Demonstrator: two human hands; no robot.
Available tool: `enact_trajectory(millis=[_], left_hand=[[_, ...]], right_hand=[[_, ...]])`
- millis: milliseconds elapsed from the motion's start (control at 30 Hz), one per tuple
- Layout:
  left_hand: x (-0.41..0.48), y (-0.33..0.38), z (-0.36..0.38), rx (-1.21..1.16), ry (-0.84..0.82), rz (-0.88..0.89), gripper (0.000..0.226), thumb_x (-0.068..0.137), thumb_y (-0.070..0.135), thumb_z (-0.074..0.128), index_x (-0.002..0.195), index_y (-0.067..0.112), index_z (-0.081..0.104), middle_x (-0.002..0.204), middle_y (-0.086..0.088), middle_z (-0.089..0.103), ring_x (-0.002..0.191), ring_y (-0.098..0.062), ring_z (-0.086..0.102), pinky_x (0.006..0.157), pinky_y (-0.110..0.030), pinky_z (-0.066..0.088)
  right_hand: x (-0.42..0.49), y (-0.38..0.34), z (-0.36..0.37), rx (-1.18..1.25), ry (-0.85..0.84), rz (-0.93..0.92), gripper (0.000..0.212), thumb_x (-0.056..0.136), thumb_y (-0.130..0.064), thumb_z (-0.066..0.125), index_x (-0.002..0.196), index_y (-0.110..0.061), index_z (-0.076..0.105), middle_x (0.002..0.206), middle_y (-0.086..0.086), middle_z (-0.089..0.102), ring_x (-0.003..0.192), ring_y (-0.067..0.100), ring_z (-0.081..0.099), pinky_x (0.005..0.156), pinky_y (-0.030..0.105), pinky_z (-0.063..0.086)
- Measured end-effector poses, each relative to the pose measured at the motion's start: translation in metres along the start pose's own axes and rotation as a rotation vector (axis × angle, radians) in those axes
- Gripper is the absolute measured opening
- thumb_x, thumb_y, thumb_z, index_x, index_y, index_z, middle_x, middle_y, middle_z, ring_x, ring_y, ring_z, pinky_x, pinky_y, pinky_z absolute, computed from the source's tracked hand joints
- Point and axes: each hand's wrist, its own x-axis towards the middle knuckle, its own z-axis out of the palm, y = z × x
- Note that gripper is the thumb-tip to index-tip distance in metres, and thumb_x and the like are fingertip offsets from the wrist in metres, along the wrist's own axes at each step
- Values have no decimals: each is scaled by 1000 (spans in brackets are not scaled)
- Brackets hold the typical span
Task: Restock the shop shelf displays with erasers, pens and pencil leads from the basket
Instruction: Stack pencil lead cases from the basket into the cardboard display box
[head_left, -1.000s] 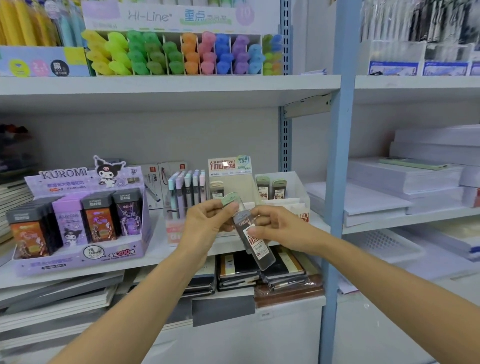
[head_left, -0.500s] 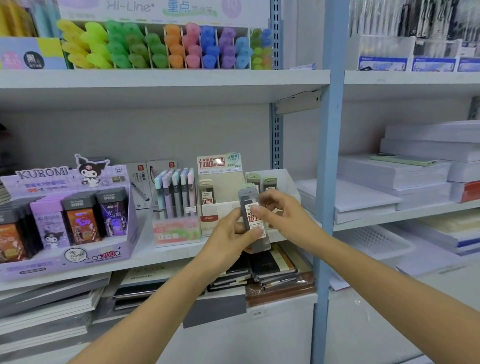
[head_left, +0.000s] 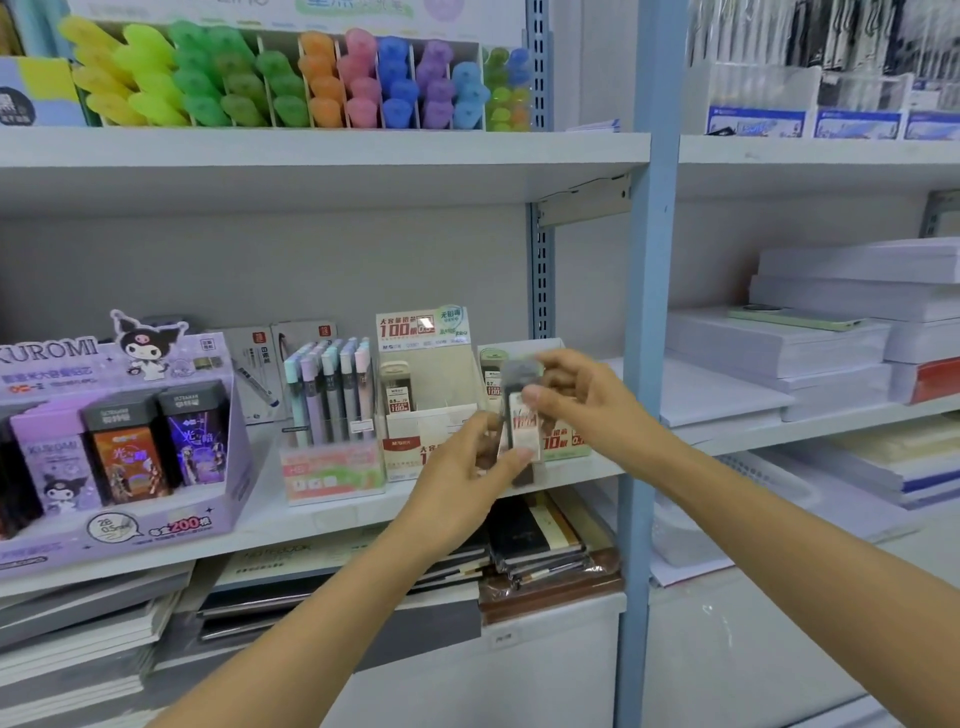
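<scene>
While fingers (head_left: 535, 397) of the right hand (head_left: 587, 400) pinch the pencil lead case (head_left: 519, 422) below its dark cap, left hand (head_left: 467, 467) fingers grip its lower end | case upright, blurred, just before the lead display box (head_left: 558, 442) on the middle shelf (head_left: 322, 514) | pen stand (head_left: 332, 467) leftward

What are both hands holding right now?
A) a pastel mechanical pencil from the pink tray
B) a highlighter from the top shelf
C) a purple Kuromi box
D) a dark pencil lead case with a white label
D: the left hand and right hand both pinch the upright lead case, in front of the white display box on the middle shelf.
</scene>
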Motion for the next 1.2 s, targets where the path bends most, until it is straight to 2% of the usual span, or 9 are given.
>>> enact_trajectory(millis=[67,167,267,333,533,700,867,1100,1200], left_hand=[[5,0,-3,219,108,91,33,95,39,55,125,27,51,120,17,58,108,4,52,95,-24,46],[13,-2,-11,630,200,257,46,96,34,52,139,23,44,142,9,44,135,-7,30,115,-31,25],[22,-9,-11,910,99,268,62,97,36,50,152,23,24,159,6,22,149,-15,5,119,-35,-2],[27,-16,-7,1014,46,257,68,97,39,47,155,23,15,162,5,14,150,-17,-1,120,-39,-6],[28,-32,-6,1015,46,291,67,95,32,50,153,26,18,160,7,19,147,-14,14,122,-39,1],[28,-34,-5,997,62,325,66,93,29,53,152,25,24,158,6,27,143,-14,26,120,-40,6],[28,-36,-5,1003,66,333,67,91,30,54,152,25,25,157,5,28,142,-15,28,119,-38,7],[28,-37,-4,1031,61,315,70,92,32,53,153,25,19,159,5,23,143,-16,25,119,-39,9],[28,-36,-4,1050,43,302,72,94,33,50,155,26,12,161,6,16,145,-16,18,120,-39,6]], right_hand=[[11,-4,-15,-40,106,-9,26,96,-16,56,121,-12,55,98,12,68,80,14,64,65,24,50],[31,-9,-39,-102,305,-39,20,99,-14,51,119,-12,54,95,6,66,67,5,58,60,24,47],[48,-4,-47,-197,343,-47,16,99,-14,50,116,-15,54,97,10,66,68,10,57,58,25,49],[55,5,-44,-259,328,-51,15,99,-14,51,112,-19,54,97,12,66,68,13,58,57,25,52],[71,28,-33,-351,323,-82,15,99,-14,50,109,-26,50,90,1,64,68,7,59,60,19,53],[80,40,-24,-468,215,-28,19,99,-14,50,118,-10,52,99,10,65,79,20,63,69,33,58],[86,46,-25,-552,225,-5,23,98,-15,52,121,-11,54,96,2,63,73,5,59,58,12,48],[88,55,-24,-738,162,-31,29,87,-10,68,114,-18,62,103,-2,58,81,8,55,79,24,51],[85,57,-21,-804,149,-11,32,91,-12,64,124,-14,63,117,2,53,99,14,53,92,28,47]])
